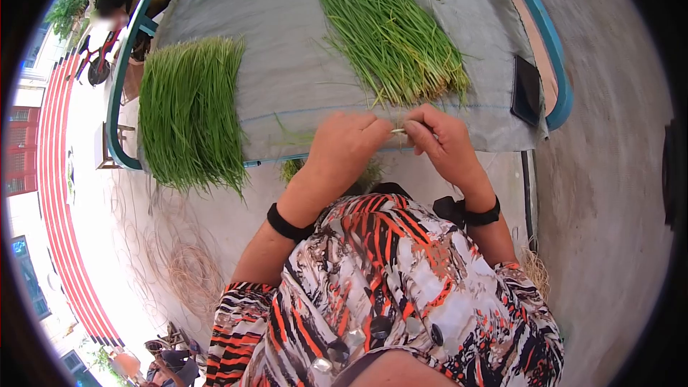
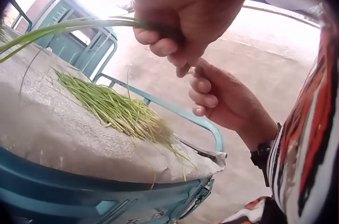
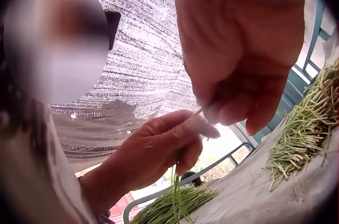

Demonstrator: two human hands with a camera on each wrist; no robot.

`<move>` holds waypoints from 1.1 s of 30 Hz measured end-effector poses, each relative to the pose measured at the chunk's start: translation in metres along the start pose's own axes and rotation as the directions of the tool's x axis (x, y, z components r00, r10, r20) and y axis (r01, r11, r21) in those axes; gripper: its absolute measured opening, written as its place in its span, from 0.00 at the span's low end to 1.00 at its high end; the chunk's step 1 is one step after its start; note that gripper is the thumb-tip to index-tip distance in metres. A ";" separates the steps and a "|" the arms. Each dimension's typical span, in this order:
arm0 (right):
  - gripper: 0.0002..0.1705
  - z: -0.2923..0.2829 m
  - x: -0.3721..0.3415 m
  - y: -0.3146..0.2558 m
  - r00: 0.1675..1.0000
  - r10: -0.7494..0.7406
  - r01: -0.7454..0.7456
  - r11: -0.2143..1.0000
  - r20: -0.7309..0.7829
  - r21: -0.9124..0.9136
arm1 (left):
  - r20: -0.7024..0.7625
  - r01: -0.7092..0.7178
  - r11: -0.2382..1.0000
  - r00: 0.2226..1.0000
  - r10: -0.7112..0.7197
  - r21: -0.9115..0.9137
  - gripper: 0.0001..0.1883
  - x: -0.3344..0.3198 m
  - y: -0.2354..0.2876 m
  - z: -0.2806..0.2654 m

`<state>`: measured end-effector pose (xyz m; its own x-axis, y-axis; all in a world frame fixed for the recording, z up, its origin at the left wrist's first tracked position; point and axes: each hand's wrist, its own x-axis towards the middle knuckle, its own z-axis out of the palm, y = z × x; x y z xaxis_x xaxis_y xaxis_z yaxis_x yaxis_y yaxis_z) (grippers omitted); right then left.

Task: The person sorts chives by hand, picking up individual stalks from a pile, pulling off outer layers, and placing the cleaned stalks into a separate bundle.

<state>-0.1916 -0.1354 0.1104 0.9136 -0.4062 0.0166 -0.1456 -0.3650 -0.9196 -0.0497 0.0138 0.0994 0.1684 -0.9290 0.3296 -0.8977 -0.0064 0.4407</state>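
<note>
The left hand (image 1: 345,145) grips a few thin green stalks (image 2: 79,23), whose leaves trail out to the left in the left wrist view. Their pale ends (image 1: 398,130) stick out between the two hands. Thumb and fingers of the right hand (image 1: 446,145) pinch at these ends, close to the left fingertips. Beyond the hands on the grey cloth (image 1: 279,50) lies a loose pile of green stalks (image 1: 390,36), root ends toward the person. A second, neater pile (image 1: 192,111) lies at the left, its leaves hanging over the cloth's edge.
A dark phone (image 1: 526,90) lies at the right end of the cloth. Blue-green rails (image 1: 548,36) frame the cart's sides. Tangled strings (image 1: 192,272) lie on the ground at lower left. Another person and a red bicycle (image 1: 100,57) are at upper left.
</note>
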 end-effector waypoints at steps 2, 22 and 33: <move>0.07 -0.006 -0.003 0.006 0.997 0.050 -0.049 0.999 -0.060 0.016 | -0.044 0.043 0.997 0.998 -0.046 -0.064 0.09 -0.003 -0.002 -0.002; 0.35 0.033 0.049 0.012 0.756 0.061 -0.622 0.378 0.652 0.686 | 0.111 -0.284 -0.612 0.844 -0.525 -0.738 0.13 0.017 -0.113 0.013; 0.39 0.034 0.041 0.019 0.704 0.057 -0.707 0.147 0.708 0.692 | 0.192 -0.256 -0.678 0.837 -0.512 -0.689 0.14 -0.022 -0.174 0.047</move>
<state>-0.1441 -0.1308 0.0804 0.9037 0.2857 -0.3189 -0.4047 0.8131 -0.4185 0.0832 0.0181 -0.0238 0.5221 -0.8457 -0.1103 0.8460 0.4972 0.1925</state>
